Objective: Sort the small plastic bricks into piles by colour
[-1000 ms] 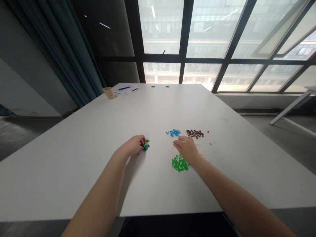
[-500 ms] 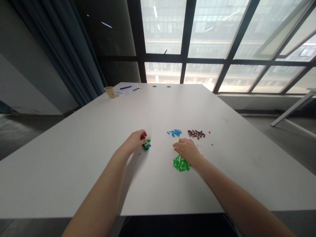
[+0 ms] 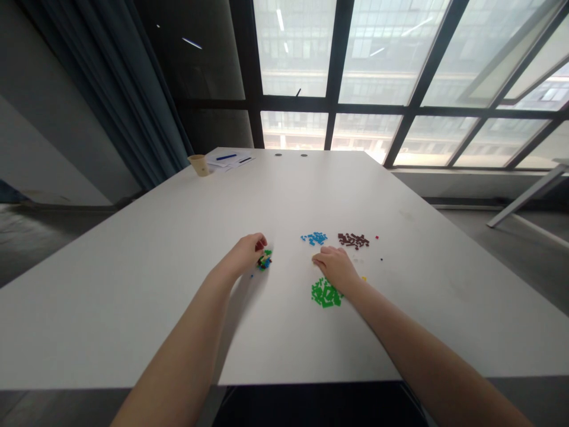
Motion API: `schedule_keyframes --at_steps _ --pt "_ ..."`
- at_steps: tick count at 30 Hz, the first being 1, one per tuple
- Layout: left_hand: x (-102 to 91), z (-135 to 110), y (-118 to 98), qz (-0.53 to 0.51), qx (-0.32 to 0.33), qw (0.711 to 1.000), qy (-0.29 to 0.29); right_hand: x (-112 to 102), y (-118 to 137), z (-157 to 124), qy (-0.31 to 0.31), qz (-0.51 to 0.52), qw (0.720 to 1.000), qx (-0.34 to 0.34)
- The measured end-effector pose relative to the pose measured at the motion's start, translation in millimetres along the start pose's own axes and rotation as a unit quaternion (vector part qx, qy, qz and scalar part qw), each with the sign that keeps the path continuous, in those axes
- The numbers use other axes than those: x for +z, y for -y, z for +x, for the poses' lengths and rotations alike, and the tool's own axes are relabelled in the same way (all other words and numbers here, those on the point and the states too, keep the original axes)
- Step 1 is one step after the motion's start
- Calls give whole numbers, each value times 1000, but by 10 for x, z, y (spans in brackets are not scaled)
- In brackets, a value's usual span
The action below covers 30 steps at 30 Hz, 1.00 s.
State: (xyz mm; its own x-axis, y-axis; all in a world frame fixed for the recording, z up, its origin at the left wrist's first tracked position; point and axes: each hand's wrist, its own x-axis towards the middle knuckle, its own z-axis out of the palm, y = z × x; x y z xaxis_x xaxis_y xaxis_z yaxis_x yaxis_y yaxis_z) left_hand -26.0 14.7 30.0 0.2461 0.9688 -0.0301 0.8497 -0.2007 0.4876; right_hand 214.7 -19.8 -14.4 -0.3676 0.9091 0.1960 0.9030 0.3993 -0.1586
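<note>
My left hand [image 3: 245,255] rests on the white table [image 3: 178,267] with its fingers curled, the fingertips at a small cluster of mixed-colour bricks [image 3: 264,260]; whether they grip it is unclear. My right hand [image 3: 336,267] lies palm down with fingers bent over the table, between a pile of green bricks [image 3: 326,294] just below it and a pile of blue bricks [image 3: 315,238] above it. A pile of dark brown bricks [image 3: 352,240] sits to the upper right of that hand. What is under the right fingers is hidden.
A few loose tiny bricks [image 3: 377,237] lie right of the brown pile. At the table's far left corner stand a paper cup [image 3: 198,165] and papers with a blue pen [image 3: 227,158]. Large windows and a dark curtain lie beyond.
My left hand lifted slightly up off the mixed cluster and curled. My right hand stayed near the same spot by the green pile. The view shifted a little.
</note>
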Motion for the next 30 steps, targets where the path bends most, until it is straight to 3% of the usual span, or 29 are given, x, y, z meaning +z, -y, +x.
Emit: schedule_keyframes --at_steps 7,15,30 --pt "29 15 34 -1 7 1000 0 -49 -26 -21 -18 38 999 -19" --pt "34 21 36 -9 9 1000 -4 -73 -46 -26 25 53 997 -46" --pt "39 16 32 -2 16 1000 -4 -4 -18 0 -43 60 996 -45"
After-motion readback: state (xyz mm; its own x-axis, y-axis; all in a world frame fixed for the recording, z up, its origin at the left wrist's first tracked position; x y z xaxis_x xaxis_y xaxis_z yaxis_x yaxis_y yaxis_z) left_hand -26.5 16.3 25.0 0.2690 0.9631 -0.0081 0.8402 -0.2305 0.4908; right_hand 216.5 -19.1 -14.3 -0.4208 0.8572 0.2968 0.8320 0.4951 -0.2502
